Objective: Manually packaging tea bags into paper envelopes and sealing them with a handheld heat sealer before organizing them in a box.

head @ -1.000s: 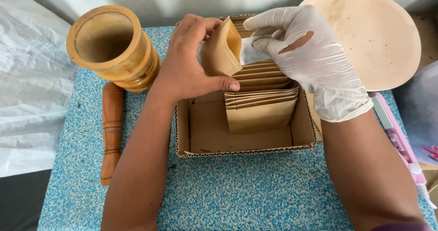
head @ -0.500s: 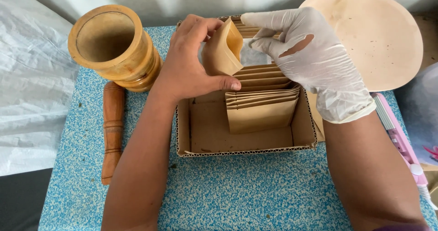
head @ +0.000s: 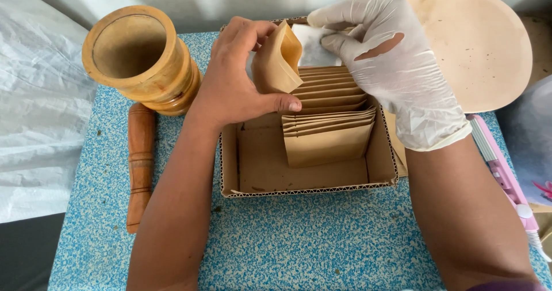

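My left hand (head: 236, 78), bare, grips a small brown paper pouch (head: 279, 61) and holds it upright with its mouth spread, above the far end of a shallow cardboard box (head: 310, 187). My right hand (head: 397, 67) wears a torn white glove and pinches something white (head: 313, 44) at the pouch's mouth; what it is I cannot tell. A row of several flat brown pouches (head: 328, 124) stands in the box just below both hands.
A wooden mortar (head: 138, 58) stands at the left on the blue speckled tabletop (head: 299, 245), with a wooden pestle (head: 140, 164) lying beside it. A round wooden board (head: 477, 44) lies at the far right, a pink tool (head: 506, 182) at the right edge, and white plastic sheeting (head: 34, 113) at the left.
The right hand's gloved fingers have shifted slightly at the pouch's mouth. The left hand keeps the pouch in the same place.
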